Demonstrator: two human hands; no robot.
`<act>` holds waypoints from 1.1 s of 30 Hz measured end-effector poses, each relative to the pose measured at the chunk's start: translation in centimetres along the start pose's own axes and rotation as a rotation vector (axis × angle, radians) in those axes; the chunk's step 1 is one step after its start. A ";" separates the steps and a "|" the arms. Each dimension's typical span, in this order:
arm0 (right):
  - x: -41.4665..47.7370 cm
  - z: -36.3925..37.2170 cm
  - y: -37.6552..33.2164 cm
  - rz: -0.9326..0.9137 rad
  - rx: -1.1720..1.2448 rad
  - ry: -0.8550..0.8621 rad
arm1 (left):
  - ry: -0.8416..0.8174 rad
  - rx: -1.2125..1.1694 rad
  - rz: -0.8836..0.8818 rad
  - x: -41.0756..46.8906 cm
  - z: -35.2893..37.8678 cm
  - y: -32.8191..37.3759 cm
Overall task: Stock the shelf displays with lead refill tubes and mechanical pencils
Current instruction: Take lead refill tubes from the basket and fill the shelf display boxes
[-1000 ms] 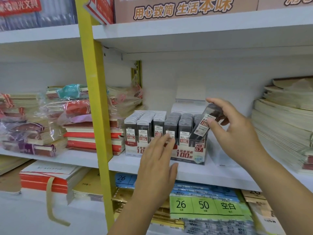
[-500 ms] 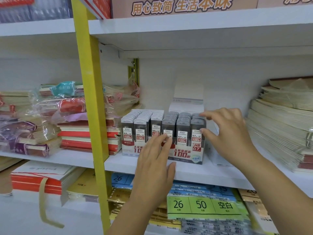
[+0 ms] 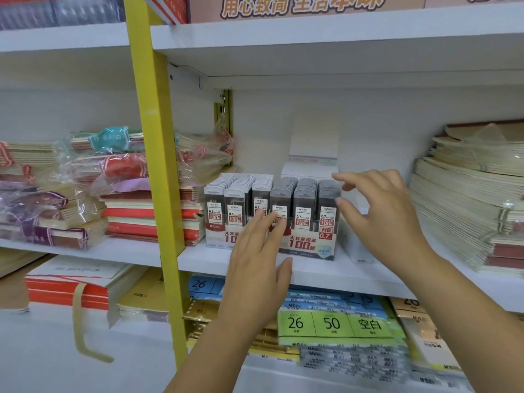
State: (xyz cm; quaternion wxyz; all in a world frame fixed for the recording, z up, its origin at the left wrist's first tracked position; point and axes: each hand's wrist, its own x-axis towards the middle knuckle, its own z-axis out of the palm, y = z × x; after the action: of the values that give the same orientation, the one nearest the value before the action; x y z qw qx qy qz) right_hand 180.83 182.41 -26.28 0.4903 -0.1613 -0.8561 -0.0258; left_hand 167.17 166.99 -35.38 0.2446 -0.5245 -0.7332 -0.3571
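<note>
Now, the change: a second ago the right hand (image 3: 380, 217) pinched one tube, tilted above the rightmost column. That tube no longer shows in the hand, and the column stands level and full.
Right hand: fingers spread and loosely bent, holding nothing. The forefinger hovers over the tops of the rightmost column and the thumb sits just beside its front tube.
Left hand (image 3: 255, 268): in the same place as before, fingers straight and close together, thumb out to the right. The fingertips appear to rest on the box front, though motion blur makes the contact uncertain.
Lead refill tubes (image 3: 304, 199): upright in six tight columns running from near to far. The three left columns have pale caps, the three right ones dark grey caps. The bodies are smoky and see-through, with white and red labels reading 0.5 or 0.7.
Display box (image 3: 309, 245): white and red printed card with a clear front lip. It stands near the front edge of the middle shelf (image 3: 198, 256), just right of the yellow upright (image 3: 154, 165).
Behind it: a plain white box (image 3: 309, 168), touching or nearly so.
Left of the upright: notebooks in crinkled plastic wrap (image 3: 113, 165), stacked flat.
Far right: a tall, sloping stack of cream notebooks (image 3: 467, 222).
Below: a green price label (image 3: 331, 324) marked 26 and 50.
</note>
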 end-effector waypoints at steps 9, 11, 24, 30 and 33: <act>-11.9 -1.6 -2.5 -0.013 0.399 -0.274 | -0.215 -0.021 0.080 -11.5 -0.7 0.4; -17.0 0.4 -2.1 0.081 0.431 -0.404 | -0.412 -0.040 0.029 -16.1 0.7 -0.4; -46.7 13.9 0.9 0.802 0.319 -1.257 | -1.025 -0.218 -0.735 -39.2 13.8 -5.0; -50.2 20.8 0.8 0.593 0.192 -1.323 | -1.018 -0.223 -0.940 -41.2 17.3 -6.6; -50.8 23.8 0.0 0.519 0.131 -1.353 | -1.035 -0.244 -0.991 -41.6 18.4 -6.6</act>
State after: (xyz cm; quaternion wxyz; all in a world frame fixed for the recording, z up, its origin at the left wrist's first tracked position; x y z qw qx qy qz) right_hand 184.79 174.50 -81.70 -0.1477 -0.3102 -0.9058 0.2481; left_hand 174.96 155.32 -79.18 -0.3844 -0.2560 -0.8614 -0.2115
